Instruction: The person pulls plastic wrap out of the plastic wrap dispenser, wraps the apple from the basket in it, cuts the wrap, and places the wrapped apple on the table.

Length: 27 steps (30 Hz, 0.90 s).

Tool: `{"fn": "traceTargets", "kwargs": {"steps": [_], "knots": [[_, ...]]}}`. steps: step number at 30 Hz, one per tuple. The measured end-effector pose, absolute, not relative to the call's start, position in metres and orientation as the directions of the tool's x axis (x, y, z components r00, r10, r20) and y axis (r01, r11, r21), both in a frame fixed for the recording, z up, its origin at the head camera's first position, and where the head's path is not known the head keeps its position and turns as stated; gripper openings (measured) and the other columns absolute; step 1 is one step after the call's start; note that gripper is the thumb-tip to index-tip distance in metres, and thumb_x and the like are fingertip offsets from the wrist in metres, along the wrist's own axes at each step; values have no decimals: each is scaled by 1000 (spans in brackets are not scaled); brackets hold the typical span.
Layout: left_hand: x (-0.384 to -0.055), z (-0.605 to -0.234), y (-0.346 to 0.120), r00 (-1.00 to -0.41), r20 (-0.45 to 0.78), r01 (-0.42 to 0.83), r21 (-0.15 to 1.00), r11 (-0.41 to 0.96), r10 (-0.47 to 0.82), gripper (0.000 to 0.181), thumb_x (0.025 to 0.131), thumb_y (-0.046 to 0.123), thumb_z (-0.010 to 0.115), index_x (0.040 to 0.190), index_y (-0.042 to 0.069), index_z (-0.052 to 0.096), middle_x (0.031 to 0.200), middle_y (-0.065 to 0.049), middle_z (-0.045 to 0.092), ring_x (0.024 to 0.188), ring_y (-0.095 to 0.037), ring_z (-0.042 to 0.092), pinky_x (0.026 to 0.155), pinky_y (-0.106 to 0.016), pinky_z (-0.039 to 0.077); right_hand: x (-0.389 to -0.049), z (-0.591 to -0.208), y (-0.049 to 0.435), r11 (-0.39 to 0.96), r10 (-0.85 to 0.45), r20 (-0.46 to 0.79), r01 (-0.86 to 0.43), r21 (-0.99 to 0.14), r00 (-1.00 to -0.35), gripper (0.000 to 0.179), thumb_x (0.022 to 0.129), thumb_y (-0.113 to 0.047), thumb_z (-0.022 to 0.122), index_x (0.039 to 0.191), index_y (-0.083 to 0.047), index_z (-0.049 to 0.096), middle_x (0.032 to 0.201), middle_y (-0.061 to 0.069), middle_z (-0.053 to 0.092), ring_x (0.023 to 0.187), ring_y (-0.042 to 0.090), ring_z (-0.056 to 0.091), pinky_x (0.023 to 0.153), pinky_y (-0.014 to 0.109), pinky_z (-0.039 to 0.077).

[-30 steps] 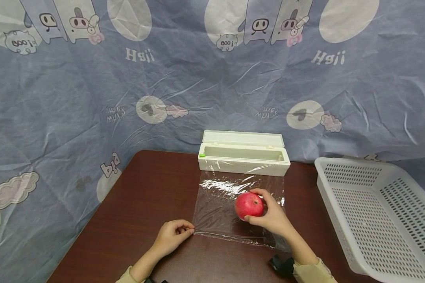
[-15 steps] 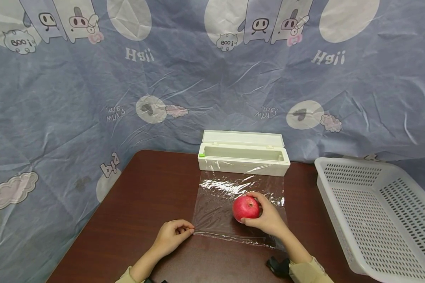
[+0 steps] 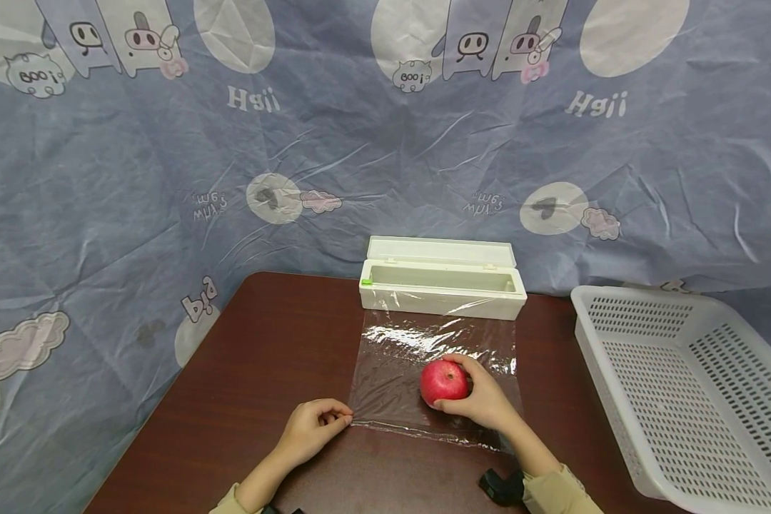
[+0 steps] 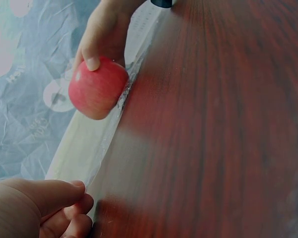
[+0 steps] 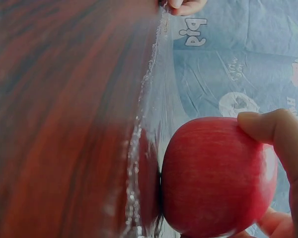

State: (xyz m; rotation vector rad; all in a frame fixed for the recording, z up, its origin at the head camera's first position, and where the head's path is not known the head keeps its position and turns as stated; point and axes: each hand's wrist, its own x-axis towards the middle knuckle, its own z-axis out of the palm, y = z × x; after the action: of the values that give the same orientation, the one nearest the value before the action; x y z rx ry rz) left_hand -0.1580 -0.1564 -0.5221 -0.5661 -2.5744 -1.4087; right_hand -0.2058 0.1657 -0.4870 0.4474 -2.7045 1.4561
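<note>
One corner of the plastic film (image 3: 387,391) is pinched in the left hand (image 3: 311,430), probably keeping it flat, while the right hand (image 3: 483,401) has fingers clamped round the apple (image 3: 441,384), on or just above it.

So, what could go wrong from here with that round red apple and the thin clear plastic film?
The apple might roll if the right grip lets go, since it is round and the film below looks slick. The film could slip or crumple, because the left grip pinches only its near left corner.

The apple (image 3: 443,384) is red, the wood-grained table (image 4: 213,114) reddish-brown.
</note>
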Motion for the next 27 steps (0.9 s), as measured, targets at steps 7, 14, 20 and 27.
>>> {"fn": "traceTargets", "kwargs": {"steps": [7,14,20,27], "knots": [[-158,-520,-156,-930,274,364,788,497,246,4,84,20,72,84,16,72,65,12,59,51,-2,47,46,-18,39,-206,-487,166,496,-238,139,-244,-833,-961,76,62,-22,88,128,-15,52,119,9,54,100,27,58,79,39,50],[-158,-520,-156,-932,271,358,786,504,240,3,82,18,74,85,17,73,64,13,58,51,-2,47,46,-17,39,-204,-482,164,470,-238,88,-194,-861,-967,77,65,-17,87,131,-8,48,120,14,54,101,30,57,79,42,51],[-158,-520,-156,-932,273,359,788,499,240,5,83,21,72,84,16,72,64,13,58,51,-1,47,46,-18,39,-192,-457,157,434,-256,53,-164,-886,-965,74,68,-10,83,132,-1,45,117,19,55,102,35,56,81,46,50],[-158,-520,-156,-933,271,356,793,494,237,1,83,20,72,84,19,72,64,13,58,51,-1,46,45,-18,38,-190,-454,158,419,-277,43,-161,-893,-960,75,70,-12,83,134,-2,44,116,19,57,103,34,56,82,47,50]]}}
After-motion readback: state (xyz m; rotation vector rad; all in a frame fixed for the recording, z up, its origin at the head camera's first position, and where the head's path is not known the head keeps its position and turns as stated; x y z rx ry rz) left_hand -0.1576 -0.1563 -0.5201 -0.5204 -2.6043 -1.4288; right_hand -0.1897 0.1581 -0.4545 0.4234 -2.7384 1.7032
